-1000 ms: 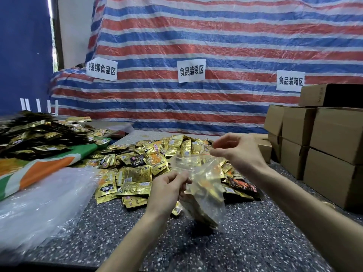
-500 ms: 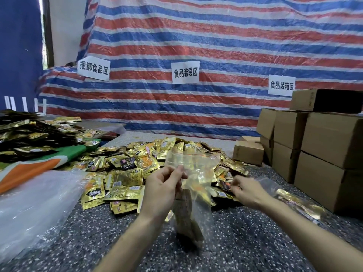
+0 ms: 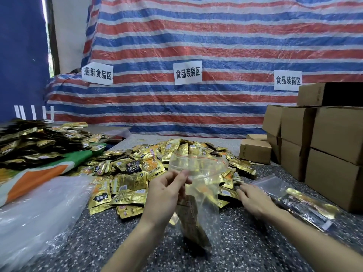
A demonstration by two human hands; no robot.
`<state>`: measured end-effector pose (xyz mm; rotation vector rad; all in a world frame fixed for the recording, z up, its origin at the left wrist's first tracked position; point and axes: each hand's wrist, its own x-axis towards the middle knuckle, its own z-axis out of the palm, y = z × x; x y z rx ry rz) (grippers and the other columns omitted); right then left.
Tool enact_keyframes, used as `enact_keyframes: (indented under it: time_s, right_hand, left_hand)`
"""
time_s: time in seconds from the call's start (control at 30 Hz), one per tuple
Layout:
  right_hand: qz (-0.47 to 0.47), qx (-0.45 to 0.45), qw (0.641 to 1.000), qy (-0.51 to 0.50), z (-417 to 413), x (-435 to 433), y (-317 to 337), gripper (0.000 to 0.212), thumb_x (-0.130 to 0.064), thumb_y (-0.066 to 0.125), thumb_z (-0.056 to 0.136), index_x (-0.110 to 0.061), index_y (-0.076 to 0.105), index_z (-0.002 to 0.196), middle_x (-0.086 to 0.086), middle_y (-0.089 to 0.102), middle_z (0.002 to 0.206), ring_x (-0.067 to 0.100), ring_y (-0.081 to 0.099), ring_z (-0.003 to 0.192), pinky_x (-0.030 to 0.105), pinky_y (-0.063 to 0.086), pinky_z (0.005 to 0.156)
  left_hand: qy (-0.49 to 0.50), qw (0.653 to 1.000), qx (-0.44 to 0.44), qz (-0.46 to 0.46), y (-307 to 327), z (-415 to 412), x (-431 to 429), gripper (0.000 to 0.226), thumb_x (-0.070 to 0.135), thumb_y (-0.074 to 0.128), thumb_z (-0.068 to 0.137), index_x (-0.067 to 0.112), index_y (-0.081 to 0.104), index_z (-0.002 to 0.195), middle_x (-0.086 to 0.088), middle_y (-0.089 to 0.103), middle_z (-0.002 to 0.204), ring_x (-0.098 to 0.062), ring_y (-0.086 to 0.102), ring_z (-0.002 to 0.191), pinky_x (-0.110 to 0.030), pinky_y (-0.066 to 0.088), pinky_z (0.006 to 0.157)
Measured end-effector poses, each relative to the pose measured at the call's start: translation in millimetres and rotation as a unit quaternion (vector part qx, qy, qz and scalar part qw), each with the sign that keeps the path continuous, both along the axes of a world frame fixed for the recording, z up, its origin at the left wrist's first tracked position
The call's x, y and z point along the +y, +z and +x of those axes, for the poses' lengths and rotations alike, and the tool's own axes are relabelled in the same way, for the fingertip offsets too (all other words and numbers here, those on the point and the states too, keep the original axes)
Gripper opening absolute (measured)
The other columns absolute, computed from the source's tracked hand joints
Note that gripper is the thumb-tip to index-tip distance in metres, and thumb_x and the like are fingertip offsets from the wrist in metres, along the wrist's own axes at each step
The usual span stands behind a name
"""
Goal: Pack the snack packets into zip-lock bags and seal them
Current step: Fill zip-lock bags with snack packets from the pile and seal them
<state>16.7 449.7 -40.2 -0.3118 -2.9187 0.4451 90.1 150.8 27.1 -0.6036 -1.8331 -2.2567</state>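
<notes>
Left hand [image 3: 165, 195] pinches the zip-lock bag [image 3: 202, 173] upright, mouth gaping for loading; right hand [image 3: 253, 199], fingers [image 3: 242, 190] straight and empty, is poised at the snack packets [image 3: 133, 179], presumably for the next pick.

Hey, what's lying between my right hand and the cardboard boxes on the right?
In the head view, a filled zip-lock bag of gold and dark packets lies on the table between the right hand and the cardboard boxes.

Soft, even light, with daylight blazing white through the gap [image 3: 47, 36] top left. Gold packets [image 3: 127, 181] glint, the plastic sheet [image 3: 35, 216] glares, the bag [image 3: 200, 173] throws a faint shadow. Edges bend, boxes [image 3: 324, 138] lean, detail slightly soft.
</notes>
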Motion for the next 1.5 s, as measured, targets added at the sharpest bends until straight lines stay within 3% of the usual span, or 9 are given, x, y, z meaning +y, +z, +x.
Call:
enact_keyframes:
  time_s: [0.17,0.3,0.37,0.47,0.57,0.83,1.0,1.17,1.5]
  right_hand:
    - [-0.034,0.167,0.985,-0.035,10,3,11,0.049,-0.023,0.056,0.101,-0.009,0.044,0.146,0.007,0.044,0.153,0.025,0.050,0.132,0.047,0.041,0.110]
    - [-0.145,0.319,0.928,-0.128,17,8,37,0.040,-0.008,0.074,0.087,-0.011,0.065,0.125,0.010,0.069,0.119,0.017,0.061,0.092,0.030,0.050,0.078]
    - [-0.180,0.337,0.910,-0.161,22,12,48,0.032,-0.009,0.077,0.085,-0.013,0.071,0.116,0.009,0.074,0.102,0.019,0.066,0.077,0.034,0.057,0.068]
    - [-0.203,0.354,0.899,-0.161,30,9,62,0.020,-0.008,0.077,0.084,-0.013,0.076,0.102,0.009,0.076,0.099,0.021,0.067,0.082,0.037,0.058,0.070]
    - [-0.256,0.403,0.874,-0.093,41,-2,88,0.020,-0.006,0.079,0.082,-0.013,0.074,0.100,0.003,0.074,0.095,0.007,0.064,0.077,0.023,0.052,0.063]
    - [-0.573,0.422,0.697,0.087,92,-66,187,0.037,0.003,0.073,0.083,-0.012,0.054,0.110,0.006,0.066,0.104,0.019,0.074,0.081,0.025,0.058,0.055]
    - [-0.581,0.366,0.715,0.132,97,-94,197,0.045,0.004,0.071,0.085,-0.004,0.055,0.126,0.011,0.069,0.109,0.019,0.076,0.079,0.030,0.060,0.055]
    - [-0.538,0.340,0.761,0.129,92,-102,180,0.029,0.003,0.070,0.087,-0.007,0.065,0.114,0.010,0.069,0.109,0.026,0.071,0.097,0.036,0.063,0.064]
    - [-0.491,0.220,0.817,0.206,91,-98,176,0.026,0.006,0.066,0.088,-0.006,0.065,0.111,0.008,0.072,0.102,0.013,0.075,0.078,0.027,0.057,0.056]
  left_hand:
    - [0.001,1.000,-0.004,-0.008,-2,0,0,0.030,0.044,0.064,0.079,0.019,0.072,0.064,-0.009,0.053,0.067,-0.015,0.048,0.063,-0.028,0.041,0.062]
    - [0.005,1.000,-0.009,-0.010,-2,-1,3,0.030,0.041,0.064,0.083,0.018,0.071,0.065,-0.006,0.054,0.067,-0.013,0.049,0.063,-0.024,0.042,0.059]
    - [0.008,1.000,-0.010,-0.014,-2,-2,4,0.031,0.040,0.064,0.084,0.017,0.071,0.065,-0.006,0.054,0.067,-0.013,0.049,0.062,-0.023,0.043,0.058]
    - [0.011,1.000,-0.016,-0.019,-2,-1,6,0.032,0.034,0.064,0.091,0.016,0.071,0.066,-0.005,0.054,0.068,-0.010,0.050,0.062,-0.017,0.045,0.054]
    - [0.015,0.999,-0.017,-0.023,-1,0,6,0.031,0.035,0.064,0.090,0.014,0.071,0.068,-0.004,0.054,0.066,-0.010,0.049,0.060,-0.018,0.044,0.055]
    - [0.017,0.999,-0.010,-0.027,3,4,12,0.031,0.027,0.063,0.094,0.006,0.070,0.072,-0.011,0.051,0.066,-0.011,0.047,0.054,-0.014,0.040,0.047]
    - [0.013,0.999,0.004,-0.035,6,10,17,0.030,0.022,0.062,0.096,0.007,0.068,0.071,-0.011,0.050,0.065,-0.009,0.046,0.053,-0.014,0.040,0.047]
    - [0.012,0.998,0.020,-0.053,7,12,18,0.029,0.025,0.063,0.094,0.009,0.070,0.071,-0.007,0.054,0.063,-0.013,0.048,0.057,-0.018,0.039,0.052]
    - [0.002,0.998,0.053,-0.028,12,15,20,0.033,0.021,0.058,0.097,0.005,0.070,0.072,0.001,0.068,0.063,0.000,0.055,0.053,-0.011,0.042,0.051]
